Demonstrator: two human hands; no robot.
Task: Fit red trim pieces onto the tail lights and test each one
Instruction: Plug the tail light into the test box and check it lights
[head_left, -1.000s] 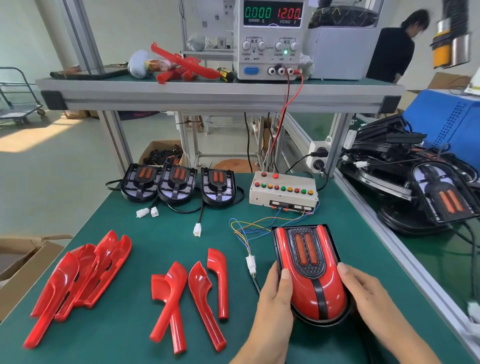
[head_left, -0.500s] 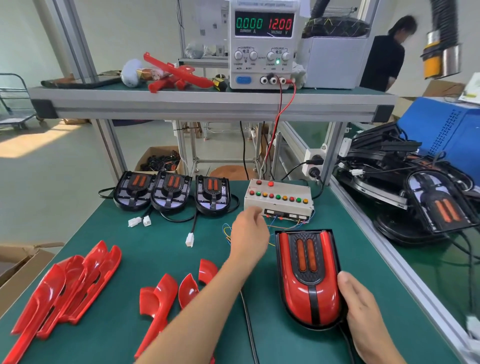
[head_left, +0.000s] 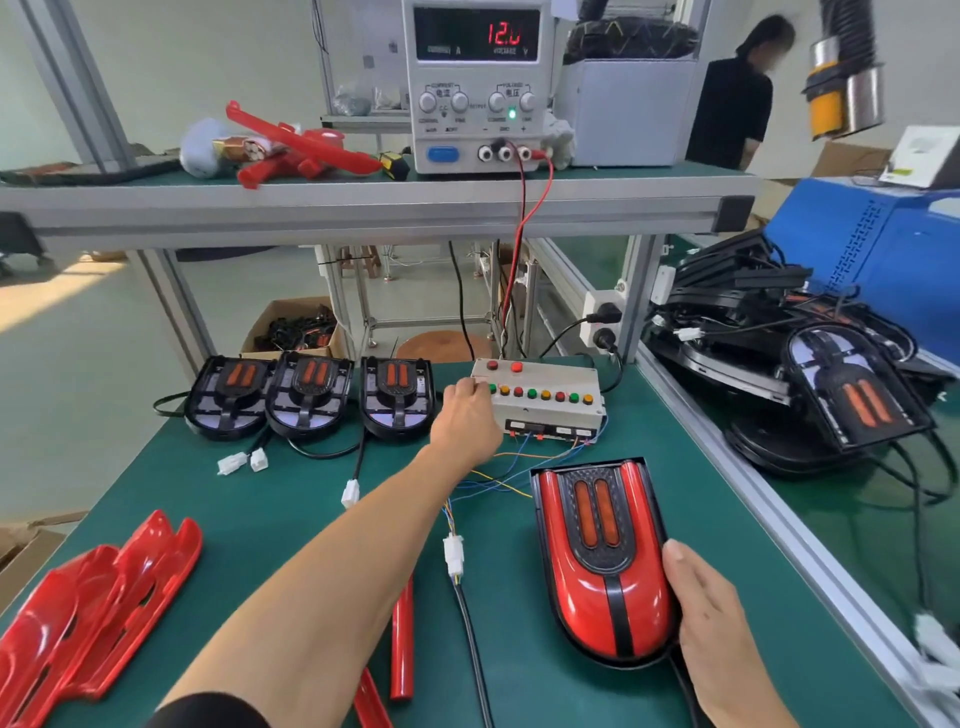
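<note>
1. The tail light (head_left: 605, 561), with its red trim fitted, is laid flat on the green tabletop (head_left: 291, 499), near the front right, with its rounded end toward the person.
2. The right hand (head_left: 711, 623) is placed against the tail light's right rear edge; the thumb is laid on the red shell and the fingers are curled round the black rim, so the light is grasped by this grip.
3. The left hand (head_left: 467, 415) is stretched well away from the tail light, up to the left end of the test box (head_left: 540, 397); its fingertips are set at the row of coloured buttons, with the fingers bent. Whether a button is pinched or only pressed cannot be told.
4. Three untrimmed tail lights (head_left: 311, 395) are lined up at the far left of the tabletop, and loose red trim pieces (head_left: 93, 597) are heaped at the near left.
5. Compared with half a second ago, the left hand is seen farther forward, now at the buttons rather than short of the box, while the right hand is kept on the tail light.
6. On the power supply (head_left: 475, 83) the current digits are now shown blurred; about 12 volts is read as before.
</note>
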